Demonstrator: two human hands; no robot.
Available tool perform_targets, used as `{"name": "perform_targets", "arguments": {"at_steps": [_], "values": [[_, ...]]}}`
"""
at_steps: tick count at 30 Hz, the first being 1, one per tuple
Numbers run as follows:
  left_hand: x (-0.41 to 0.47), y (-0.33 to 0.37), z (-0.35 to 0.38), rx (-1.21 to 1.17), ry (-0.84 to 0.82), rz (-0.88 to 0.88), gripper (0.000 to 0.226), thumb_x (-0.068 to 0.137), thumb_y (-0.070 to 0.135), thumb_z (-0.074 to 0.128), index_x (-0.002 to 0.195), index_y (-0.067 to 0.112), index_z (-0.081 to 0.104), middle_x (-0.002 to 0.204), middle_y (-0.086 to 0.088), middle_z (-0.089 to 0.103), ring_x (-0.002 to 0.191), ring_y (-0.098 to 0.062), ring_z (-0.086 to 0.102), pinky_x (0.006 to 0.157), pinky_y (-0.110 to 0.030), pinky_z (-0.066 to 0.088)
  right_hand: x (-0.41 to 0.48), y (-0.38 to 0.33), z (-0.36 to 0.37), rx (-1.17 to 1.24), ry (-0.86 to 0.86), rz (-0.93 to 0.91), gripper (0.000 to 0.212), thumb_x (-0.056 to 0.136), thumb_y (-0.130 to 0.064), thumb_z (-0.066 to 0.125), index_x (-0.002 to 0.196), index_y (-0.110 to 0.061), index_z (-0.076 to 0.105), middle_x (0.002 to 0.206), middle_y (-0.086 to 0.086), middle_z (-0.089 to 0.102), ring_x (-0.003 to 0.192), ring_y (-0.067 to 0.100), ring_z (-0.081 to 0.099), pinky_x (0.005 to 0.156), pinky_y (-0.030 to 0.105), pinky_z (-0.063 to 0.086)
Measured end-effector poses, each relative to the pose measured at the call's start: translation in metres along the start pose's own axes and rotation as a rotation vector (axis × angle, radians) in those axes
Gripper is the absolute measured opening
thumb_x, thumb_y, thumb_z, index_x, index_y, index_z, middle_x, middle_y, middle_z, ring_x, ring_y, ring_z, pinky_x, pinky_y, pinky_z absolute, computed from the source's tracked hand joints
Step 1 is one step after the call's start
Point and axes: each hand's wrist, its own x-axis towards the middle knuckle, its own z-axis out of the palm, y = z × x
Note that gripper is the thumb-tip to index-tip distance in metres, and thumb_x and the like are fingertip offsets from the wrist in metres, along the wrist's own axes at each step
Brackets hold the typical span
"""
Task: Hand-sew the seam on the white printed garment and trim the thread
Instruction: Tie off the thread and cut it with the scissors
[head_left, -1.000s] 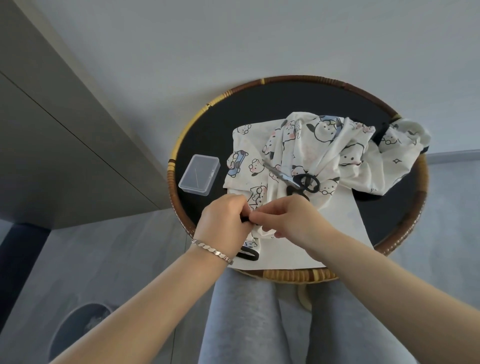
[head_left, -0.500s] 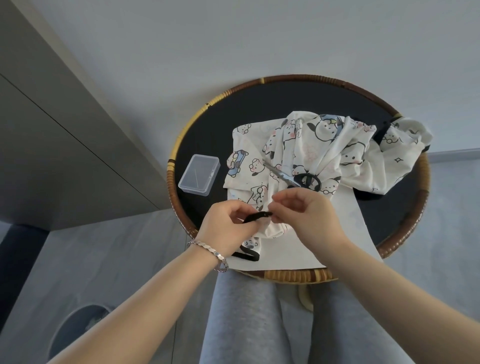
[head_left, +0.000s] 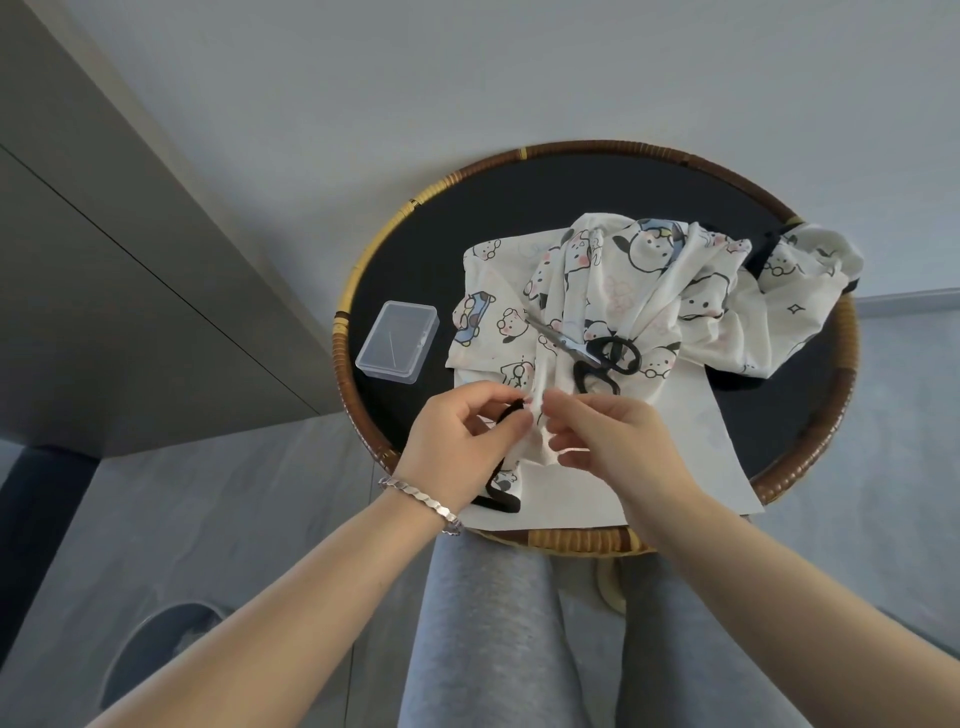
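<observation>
We begin at the left hand (head_left: 462, 441), whose thumb and forefinger are curled in a pinch on a raised fold of the white printed garment (head_left: 623, 291), right where a black band (head_left: 506, 410) loops along the cloth's edge. The right hand (head_left: 613, 441) faces it from the other side, its fingertips closed on the same narrow fold, so the two hands nearly meet with only the strip of cloth between them. Whether a needle or thread sits in either pinch is too small for us to tell. A silver bracelet (head_left: 421, 496) circles the left wrist.

From the held fold the garment runs away from us and spreads in a crumpled heap across the round tabletop (head_left: 467, 223), one part draping over the far right rim. Its near edge, with more of the black band, lies just below the left hand. Black-handled scissors (head_left: 597, 353) rest on the garment just beyond the hands, blades pointing left. Beneath the cloth lies a white sheet (head_left: 691, 447), reaching the near rim. To the left, well apart from the garment, a clear plastic box (head_left: 397, 343) sits closed on the dark surface. Below the tabletop we see grey trousers (head_left: 483, 623) and a grey floor (head_left: 234, 519).
</observation>
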Motion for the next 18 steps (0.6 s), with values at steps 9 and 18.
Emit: {"name": "perform_targets", "arguments": {"at_steps": [9, 18], "values": [[-0.0065, 0.0015, -0.0032, 0.264, 0.026, 0.147, 0.007, 0.08, 0.017, 0.067, 0.084, 0.021, 0.071, 0.054, 0.017, 0.054, 0.047, -0.002, 0.049, 0.049, -0.012, 0.04, -0.001, 0.0012, 0.0081, -0.063, -0.003, -0.073, 0.007, 0.08, -0.021, 0.068, 0.073, -0.02, 0.071, 0.065, -0.005, 0.065, 0.055, -0.001, 0.056, 0.05, 0.011, 0.046], [-0.0006, 0.0082, -0.0075, -0.054, -0.045, -0.118, 0.006, 0.077, 0.021, 0.07, 0.076, 0.027, 0.071, 0.077, 0.011, 0.069, 0.075, -0.001, 0.065, 0.068, -0.008, 0.05, 0.0017, 0.001, 0.0032, -0.045, -0.064, -0.036, 0.012, 0.083, -0.019, 0.066, 0.071, -0.021, 0.068, 0.06, -0.009, 0.061, 0.057, 0.001, 0.053, 0.056, 0.014, 0.044]]}}
